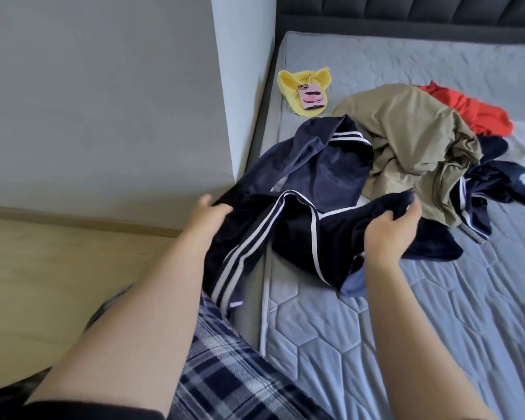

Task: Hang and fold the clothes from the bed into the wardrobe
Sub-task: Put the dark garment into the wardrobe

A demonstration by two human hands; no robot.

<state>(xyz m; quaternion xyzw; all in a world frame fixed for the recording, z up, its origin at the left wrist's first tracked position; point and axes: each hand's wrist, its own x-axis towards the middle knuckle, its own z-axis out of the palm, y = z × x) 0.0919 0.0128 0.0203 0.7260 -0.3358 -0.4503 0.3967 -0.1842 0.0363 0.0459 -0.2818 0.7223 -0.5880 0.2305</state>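
Head view: both hands are gripping one navy striped garment [297, 219] at the bed's [406, 313] near edge.
Left hand [208, 215] is clutching its left end; right hand [388, 228] is pinching its right end. Khaki garment [406, 137] is lying just behind, touching it.

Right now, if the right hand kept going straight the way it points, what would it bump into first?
Probably the khaki garment, heaped just beyond the right hand, which grips the navy striped garment; depth is uncertain.
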